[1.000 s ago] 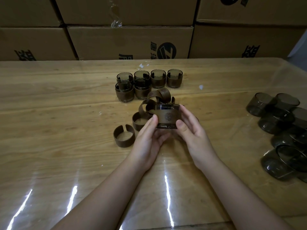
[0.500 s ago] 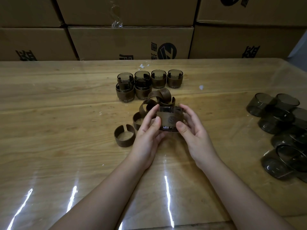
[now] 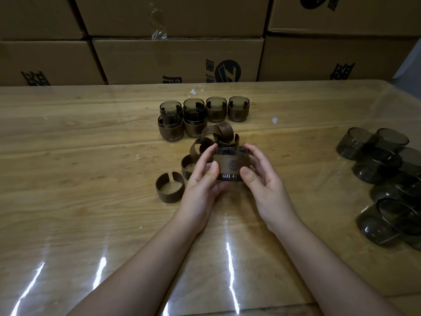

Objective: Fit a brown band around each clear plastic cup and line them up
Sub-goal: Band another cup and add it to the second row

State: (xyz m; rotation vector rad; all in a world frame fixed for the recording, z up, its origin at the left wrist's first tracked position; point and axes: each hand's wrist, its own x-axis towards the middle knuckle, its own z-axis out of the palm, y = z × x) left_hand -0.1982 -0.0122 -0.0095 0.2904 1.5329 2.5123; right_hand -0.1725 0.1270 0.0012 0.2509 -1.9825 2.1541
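A clear smoky plastic cup (image 3: pixel 230 164) with a brown band around it is held upright above the table, between my left hand (image 3: pixel 201 181) and my right hand (image 3: pixel 262 179). Both hands grip its sides, thumbs on the near face of the band. Behind it lie several loose open brown bands (image 3: pixel 221 133); one more brown band (image 3: pixel 169 187) stands alone to the left. Farther back, several banded cups (image 3: pixel 216 109) stand in two rows, four in the far row and two (image 3: pixel 170 127) in the near one.
Several bare smoky cups (image 3: pixel 385 160) lie heaped at the table's right edge. The wooden table (image 3: pixel 79 156) has a glossy clear cover. Stacked cardboard boxes (image 3: pixel 177 60) form a wall along its far edge.
Both hands have kept hold of the banded cup and lifted it slightly away from me; my left fingers have shifted around its side.
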